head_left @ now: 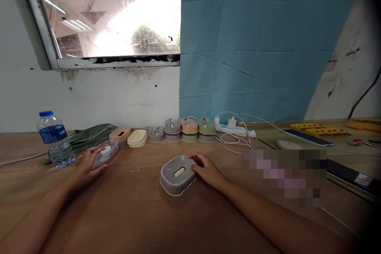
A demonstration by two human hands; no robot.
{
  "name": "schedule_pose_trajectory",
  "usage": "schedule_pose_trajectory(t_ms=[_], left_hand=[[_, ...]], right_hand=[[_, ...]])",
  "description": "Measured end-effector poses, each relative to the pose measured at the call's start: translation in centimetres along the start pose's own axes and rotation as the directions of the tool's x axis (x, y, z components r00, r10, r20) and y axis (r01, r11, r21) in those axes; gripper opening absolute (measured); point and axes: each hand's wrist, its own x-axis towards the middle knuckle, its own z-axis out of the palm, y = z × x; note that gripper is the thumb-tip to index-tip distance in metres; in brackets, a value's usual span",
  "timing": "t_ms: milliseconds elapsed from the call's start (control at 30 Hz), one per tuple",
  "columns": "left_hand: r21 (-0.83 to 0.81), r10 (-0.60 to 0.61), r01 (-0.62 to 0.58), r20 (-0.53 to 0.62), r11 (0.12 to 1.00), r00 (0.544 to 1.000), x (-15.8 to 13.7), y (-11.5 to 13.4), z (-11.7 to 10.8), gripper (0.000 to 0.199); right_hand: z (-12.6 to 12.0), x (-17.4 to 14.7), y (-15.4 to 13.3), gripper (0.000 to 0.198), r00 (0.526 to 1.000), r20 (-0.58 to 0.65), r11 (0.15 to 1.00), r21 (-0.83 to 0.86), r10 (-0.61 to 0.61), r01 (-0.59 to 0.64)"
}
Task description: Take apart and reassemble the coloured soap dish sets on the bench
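Observation:
At the left, my left hand (87, 168) has its fingers and thumb around the near end of a clear plastic lid (109, 152) with a white round piece on it. A grey rounded box (175, 176), like a soap box, sits on the table in front of me. A slot in its recessed top shows something pale inside, and a cream edge runs round its base. Its right end is gripped by my right hand (205, 168), thumb and fingers bent over the rim.
Along the wall stand a peach case (120, 135), cream trays (137, 138), and stacked grey, peach and green boxes (189, 129). A water bottle (56, 141) and dark green cloth (89, 138) are left. White cables (238, 141), a power strip (232, 128) and phone (308, 137) lie right.

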Motion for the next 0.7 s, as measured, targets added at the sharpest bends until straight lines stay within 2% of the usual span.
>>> schedule_pose_trajectory(t_ms=[100,133,200,233,300,367,433,500,700], left_hand=[[-0.017,0.004,-0.007,-0.176,1.0,0.984,0.9,4.1,-0.1,0.053],[-0.073,0.02,-0.034,-0.184,0.997,0.983,1.2,6.1,0.0,0.053],[-0.212,0.075,-0.094,-0.1,0.973,0.992,1.4,10.6,0.0,0.045],[-0.281,0.142,-0.136,0.001,0.95,0.99,1.3,12.9,0.0,0.045],[-0.403,0.303,-0.231,0.126,0.886,0.945,1.2,16.9,0.1,0.051],[-0.47,0.425,-0.313,0.152,0.825,0.892,1.0,19.7,0.2,0.054],[-0.513,0.5,-0.363,0.154,0.778,0.852,1.1,20.9,0.3,0.045],[-0.543,0.53,-0.374,0.159,0.752,0.833,1.3,20.9,0.4,0.037],[-0.621,0.514,-0.315,0.167,0.717,0.841,1.6,19.4,0.4,0.036]], right_hand=[[0.0,0.0,-0.1,0.031,1.0,-0.005,1.0,-0.009,0.0,0.0],[0.0,0.0,-0.1,0.031,1.0,-0.006,1.0,-0.014,-0.002,0.002],[0.0,-0.1,-0.2,0.03,1.0,-0.004,1.0,-0.024,-0.005,0.005],[-0.1,-0.1,-0.3,0.03,1.0,-0.002,1.0,-0.027,-0.004,0.004],[-0.1,-0.2,-0.3,0.03,1.0,-0.001,0.999,-0.033,-0.012,0.012],[-0.1,-0.1,-0.2,0.03,1.0,-0.002,0.999,-0.037,-0.024,0.024],[0.0,-0.1,-0.1,0.03,0.999,-0.001,0.999,-0.039,-0.035,0.035],[0.0,-0.1,-0.1,0.03,0.999,0.001,0.998,-0.043,-0.037,0.037],[0.1,-0.7,-0.8,0.023,0.992,0.043,0.987,-0.108,-0.116,0.12]])
